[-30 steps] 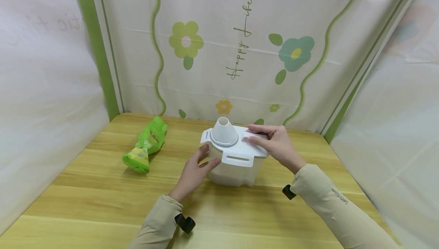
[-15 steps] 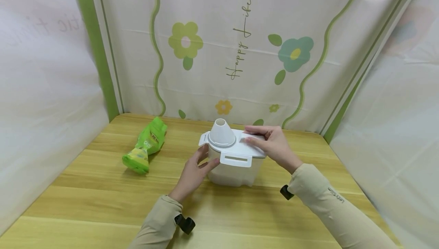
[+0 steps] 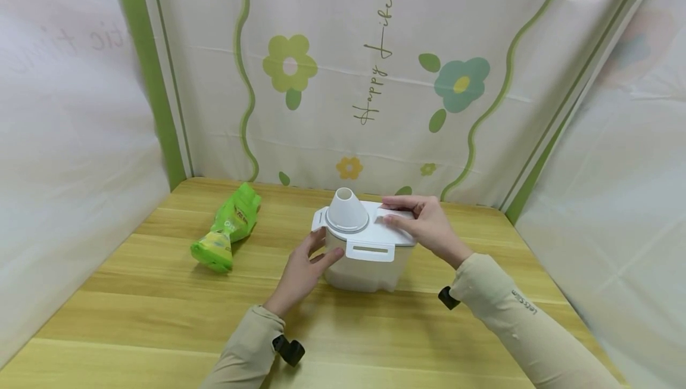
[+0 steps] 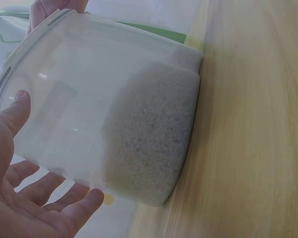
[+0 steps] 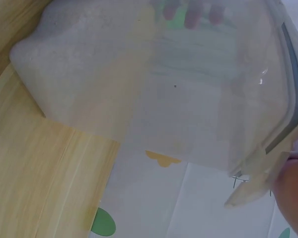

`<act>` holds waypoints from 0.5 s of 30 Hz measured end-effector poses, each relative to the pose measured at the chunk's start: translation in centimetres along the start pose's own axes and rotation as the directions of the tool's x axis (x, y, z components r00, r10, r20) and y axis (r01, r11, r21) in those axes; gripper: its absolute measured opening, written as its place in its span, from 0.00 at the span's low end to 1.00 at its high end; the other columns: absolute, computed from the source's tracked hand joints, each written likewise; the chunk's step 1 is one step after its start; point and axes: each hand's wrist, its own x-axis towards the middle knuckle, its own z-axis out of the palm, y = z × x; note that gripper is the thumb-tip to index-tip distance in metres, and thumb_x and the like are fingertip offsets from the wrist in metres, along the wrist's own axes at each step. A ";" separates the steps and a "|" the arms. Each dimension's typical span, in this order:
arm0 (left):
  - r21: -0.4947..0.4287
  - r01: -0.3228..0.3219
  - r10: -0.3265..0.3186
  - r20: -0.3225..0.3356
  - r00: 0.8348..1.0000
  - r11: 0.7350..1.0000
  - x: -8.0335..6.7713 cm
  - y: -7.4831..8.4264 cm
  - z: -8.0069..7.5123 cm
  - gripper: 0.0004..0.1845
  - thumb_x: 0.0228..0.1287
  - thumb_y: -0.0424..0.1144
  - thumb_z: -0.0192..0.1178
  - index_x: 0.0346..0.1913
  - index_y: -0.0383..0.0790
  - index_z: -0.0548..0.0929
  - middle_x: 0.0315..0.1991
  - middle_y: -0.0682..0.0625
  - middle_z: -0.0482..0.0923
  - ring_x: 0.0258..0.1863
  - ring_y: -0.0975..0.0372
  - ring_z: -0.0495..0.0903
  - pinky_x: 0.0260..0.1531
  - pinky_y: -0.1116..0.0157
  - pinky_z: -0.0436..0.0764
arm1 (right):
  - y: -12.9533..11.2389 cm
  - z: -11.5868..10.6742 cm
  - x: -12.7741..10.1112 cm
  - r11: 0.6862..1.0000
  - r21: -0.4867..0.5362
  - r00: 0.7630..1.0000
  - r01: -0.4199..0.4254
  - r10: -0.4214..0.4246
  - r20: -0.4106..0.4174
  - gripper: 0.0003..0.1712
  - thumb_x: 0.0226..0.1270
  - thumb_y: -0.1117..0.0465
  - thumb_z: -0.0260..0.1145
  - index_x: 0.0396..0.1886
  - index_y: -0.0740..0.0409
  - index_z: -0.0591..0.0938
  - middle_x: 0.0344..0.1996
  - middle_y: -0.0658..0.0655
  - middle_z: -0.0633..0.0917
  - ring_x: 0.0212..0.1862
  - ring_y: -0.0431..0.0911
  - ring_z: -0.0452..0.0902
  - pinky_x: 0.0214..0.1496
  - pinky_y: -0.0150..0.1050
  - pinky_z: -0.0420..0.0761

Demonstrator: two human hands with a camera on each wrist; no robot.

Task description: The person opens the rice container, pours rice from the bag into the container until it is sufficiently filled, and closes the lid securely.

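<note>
A translucent rice container (image 3: 360, 273) stands upright on the table, with white rice (image 4: 151, 124) in its lower part. On top sits a white lid (image 3: 370, 234) bearing a cone-shaped spout (image 3: 346, 211); its side latches (image 3: 371, 251) stick outward. My left hand (image 3: 301, 268) holds the container's left end, thumb on the near side and fingers around the far side. With thumb and fingers, my right hand (image 3: 427, 225) grips the lid's right part. The right wrist view shows little of that hand, at its right edge.
A green and yellow plastic bag (image 3: 236, 216) lies at the left of the wooden table (image 3: 161, 305). Behind the table hangs a flowered white curtain (image 3: 332, 121), with pale fabric walls on both sides.
The lid and my right hand have shifted slightly to the left, and the spout sits a little lower. The left hand, container base and bag look unmoved.
</note>
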 end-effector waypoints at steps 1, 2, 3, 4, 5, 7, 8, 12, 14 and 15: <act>-0.001 0.000 0.000 0.000 1.000 1.000 0.0 0.0 0.0 0.37 0.67 0.41 0.66 0.74 0.34 0.62 0.72 0.38 0.60 0.69 0.44 0.61 0.63 0.47 0.67 | 0.0 0.0 0.0 1.000 -0.001 1.000 0.000 0.000 0.002 0.21 0.59 0.63 0.76 0.52 0.61 0.86 0.49 0.58 0.85 0.55 0.47 0.79 0.47 0.31 0.80; -0.002 -0.001 0.001 0.000 1.000 1.000 0.0 0.0 0.0 0.37 0.67 0.41 0.65 0.73 0.34 0.62 0.72 0.38 0.60 0.69 0.44 0.61 0.63 0.47 0.67 | 0.0 0.0 0.0 1.000 -0.003 1.000 -0.002 0.002 0.006 0.21 0.59 0.63 0.75 0.52 0.62 0.86 0.50 0.58 0.85 0.55 0.47 0.79 0.47 0.31 0.80; -0.002 -0.003 0.003 0.001 1.000 1.000 0.0 0.0 0.0 0.37 0.67 0.41 0.66 0.73 0.34 0.62 0.72 0.38 0.60 0.69 0.44 0.61 0.63 0.46 0.67 | -0.1 0.0 0.0 1.000 -0.009 1.000 -0.005 0.005 0.009 0.20 0.59 0.63 0.75 0.52 0.62 0.86 0.50 0.58 0.85 0.54 0.47 0.79 0.47 0.31 0.80; -0.002 -0.003 0.003 0.001 1.000 1.000 0.0 0.0 0.0 0.37 0.67 0.41 0.66 0.73 0.34 0.62 0.72 0.38 0.60 0.69 0.44 0.61 0.63 0.47 0.68 | -0.1 0.0 0.0 1.000 -0.019 1.000 -0.006 0.006 0.012 0.20 0.59 0.63 0.75 0.52 0.62 0.86 0.51 0.57 0.85 0.54 0.47 0.79 0.47 0.31 0.80; -0.002 -0.003 0.003 0.001 1.000 1.000 0.0 0.0 0.0 0.37 0.67 0.41 0.66 0.73 0.34 0.62 0.72 0.38 0.60 0.69 0.44 0.61 0.63 0.47 0.68 | -0.1 0.0 0.0 1.000 -0.030 1.000 -0.010 0.010 0.015 0.19 0.60 0.63 0.75 0.51 0.62 0.86 0.51 0.56 0.85 0.54 0.46 0.79 0.46 0.31 0.80; 0.001 -0.004 0.004 0.001 1.000 1.000 0.0 0.0 0.0 0.37 0.67 0.41 0.66 0.73 0.34 0.62 0.72 0.38 0.60 0.69 0.44 0.61 0.63 0.47 0.68 | -0.3 0.1 0.0 0.998 -0.051 0.999 -0.023 0.024 0.021 0.17 0.60 0.62 0.75 0.50 0.59 0.87 0.51 0.52 0.85 0.53 0.46 0.79 0.46 0.32 0.80; 0.002 -0.004 0.004 0.001 1.000 1.000 0.0 0.0 0.0 0.37 0.67 0.42 0.66 0.74 0.34 0.62 0.72 0.38 0.60 0.69 0.44 0.61 0.63 0.47 0.68 | -0.4 0.1 0.0 0.998 -0.059 0.999 -0.029 0.030 0.024 0.17 0.60 0.62 0.75 0.49 0.58 0.87 0.50 0.52 0.85 0.52 0.46 0.79 0.46 0.32 0.80; 0.009 -0.004 0.004 -0.001 1.000 1.000 0.0 0.0 0.0 0.38 0.66 0.42 0.66 0.74 0.35 0.62 0.72 0.38 0.60 0.68 0.44 0.62 0.62 0.48 0.69 | -0.9 0.1 0.2 0.996 -0.072 0.998 -0.057 0.059 0.026 0.16 0.59 0.63 0.75 0.48 0.58 0.87 0.49 0.52 0.85 0.52 0.47 0.80 0.47 0.33 0.79; 0.012 -0.003 0.003 -0.002 1.000 1.000 0.0 0.0 0.0 0.38 0.66 0.42 0.66 0.74 0.35 0.62 0.72 0.38 0.60 0.68 0.44 0.62 0.62 0.49 0.69 | -1.3 0.1 0.2 0.994 -0.079 0.997 -0.075 0.077 0.026 0.16 0.59 0.63 0.75 0.48 0.59 0.88 0.48 0.54 0.86 0.51 0.48 0.80 0.47 0.33 0.79; 0.013 -0.002 0.002 -0.002 1.000 1.000 0.0 0.0 0.0 0.38 0.66 0.42 0.66 0.74 0.35 0.62 0.72 0.38 0.60 0.68 0.44 0.62 0.62 0.49 0.69 | -1.4 0.1 0.3 0.993 -0.082 0.996 -0.084 0.087 0.026 0.16 0.59 0.64 0.75 0.48 0.59 0.88 0.48 0.54 0.86 0.51 0.48 0.80 0.46 0.33 0.78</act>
